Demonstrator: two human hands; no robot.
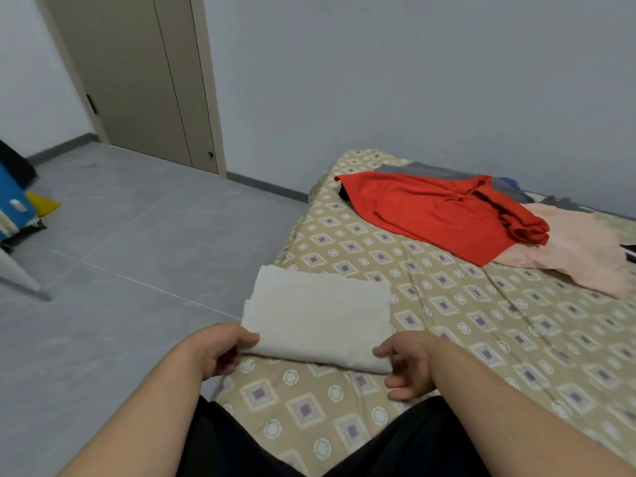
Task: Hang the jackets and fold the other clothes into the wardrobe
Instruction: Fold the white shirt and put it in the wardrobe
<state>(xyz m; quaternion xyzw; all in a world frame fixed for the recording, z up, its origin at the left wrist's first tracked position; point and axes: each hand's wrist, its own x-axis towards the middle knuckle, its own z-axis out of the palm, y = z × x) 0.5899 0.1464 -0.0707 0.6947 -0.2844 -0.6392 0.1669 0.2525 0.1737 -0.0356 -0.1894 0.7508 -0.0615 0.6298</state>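
Grip: left hand (223, 349), right hand (409, 366) each pinch folded white cloth (320, 318) near corners.

No text, brand, number or sign can be read anywhere; a small white patch (17, 205) on the blue object (12, 196) at the left edge of the frame is too blurred to tell.

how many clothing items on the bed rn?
4 clear: folded white cloth at the near edge; red garment farther back; grey garment under it; peach garment right of it. More may be hidden behind.
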